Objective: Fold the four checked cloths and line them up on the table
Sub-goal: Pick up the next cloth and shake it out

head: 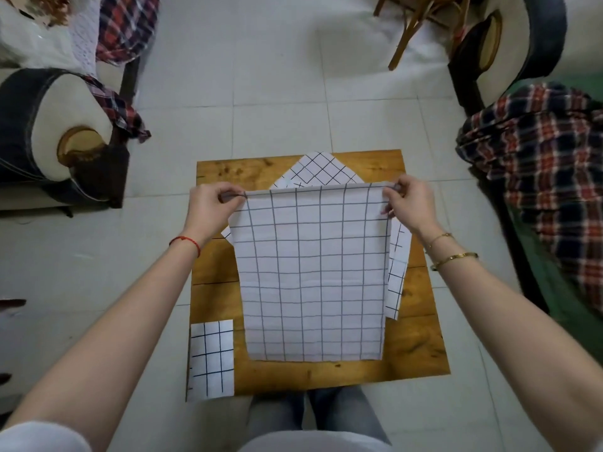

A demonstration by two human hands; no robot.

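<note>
She stands over the small wooden table (pixel 421 350) with a white checked cloth (pixel 313 282) lifted by its far edge, so the sheet slopes down toward her and its near hem lies on the tabletop. The left hand (pixel 212 207) pinches the far left corner between thumb and curled fingers; the right hand (pixel 411 203) pinches the far right corner the same way. Under the lifted sheet lie more checked cloths (pixel 318 169), one corner poking out at the far side of the table and an edge showing along the right; I cannot tell how many. 1 folded checked cloth (pixel 212 360) sits flat at the near left corner of the table, apart from the held one. Plaid blankets (pixel 538 177) drape the seats on either side.
</note>
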